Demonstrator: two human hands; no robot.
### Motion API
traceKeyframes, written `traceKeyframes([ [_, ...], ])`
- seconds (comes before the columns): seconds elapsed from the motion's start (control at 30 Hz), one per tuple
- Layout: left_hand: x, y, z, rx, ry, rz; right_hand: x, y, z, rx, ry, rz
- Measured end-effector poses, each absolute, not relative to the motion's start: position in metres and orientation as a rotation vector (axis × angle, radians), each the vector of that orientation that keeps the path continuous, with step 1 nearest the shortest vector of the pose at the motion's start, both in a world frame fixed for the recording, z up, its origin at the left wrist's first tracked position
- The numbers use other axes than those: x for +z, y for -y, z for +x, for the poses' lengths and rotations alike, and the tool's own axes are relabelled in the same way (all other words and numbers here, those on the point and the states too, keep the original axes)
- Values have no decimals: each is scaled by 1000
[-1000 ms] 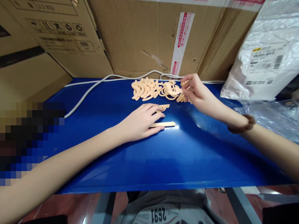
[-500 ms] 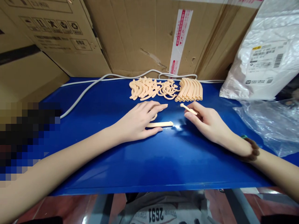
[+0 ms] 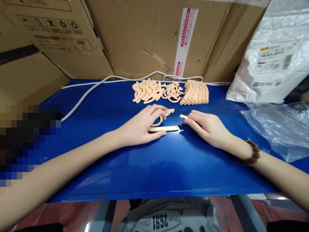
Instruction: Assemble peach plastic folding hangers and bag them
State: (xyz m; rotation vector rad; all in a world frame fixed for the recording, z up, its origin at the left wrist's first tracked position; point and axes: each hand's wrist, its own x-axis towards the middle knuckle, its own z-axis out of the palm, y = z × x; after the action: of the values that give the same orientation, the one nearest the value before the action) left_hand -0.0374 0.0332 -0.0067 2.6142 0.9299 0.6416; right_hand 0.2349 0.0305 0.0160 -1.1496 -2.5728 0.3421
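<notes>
My left hand point(image 3: 142, 125) lies palm down with fingers spread over a few beige plastic parts that look like folding-hanger pieces. Between its thumb and forefinger are a long straight-looking bar point(image 3: 169, 128) with a hole at its end and a curved hook point(image 3: 158, 121). Another beige part point(image 3: 170, 111) shows at the fingertips. To the right, my right hand point(image 3: 205, 126) pinches a small beige plastic piece point(image 3: 182, 116); only its knobbed end sticks out, the remainder hidden by the fingers.
Behind the hands lie a heap of curved beige pieces point(image 3: 147, 91), a heap of hooks point(image 3: 172, 92) and a row of bars point(image 3: 196, 92). A white cable point(image 3: 101, 83) runs along cardboard boxes point(image 3: 145, 38). At right are a white parcel bag point(image 3: 263, 74) and clear plastic point(image 3: 272, 129).
My right hand has moved left with the small piece, which is now more hidden by the fingers. My left hand has shifted slightly, showing more of the hook and the part at its fingertips.
</notes>
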Motion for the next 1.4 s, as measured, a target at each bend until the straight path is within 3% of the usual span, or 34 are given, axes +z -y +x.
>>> traceKeyframes([
  [0.27,-6,-29,-33,519,-925,2694,15,-37,231,351,2589,-1190],
  [1.4,-8,-30,-32,671,-994,2527,7,-50,224,248,2567,-1161],
])
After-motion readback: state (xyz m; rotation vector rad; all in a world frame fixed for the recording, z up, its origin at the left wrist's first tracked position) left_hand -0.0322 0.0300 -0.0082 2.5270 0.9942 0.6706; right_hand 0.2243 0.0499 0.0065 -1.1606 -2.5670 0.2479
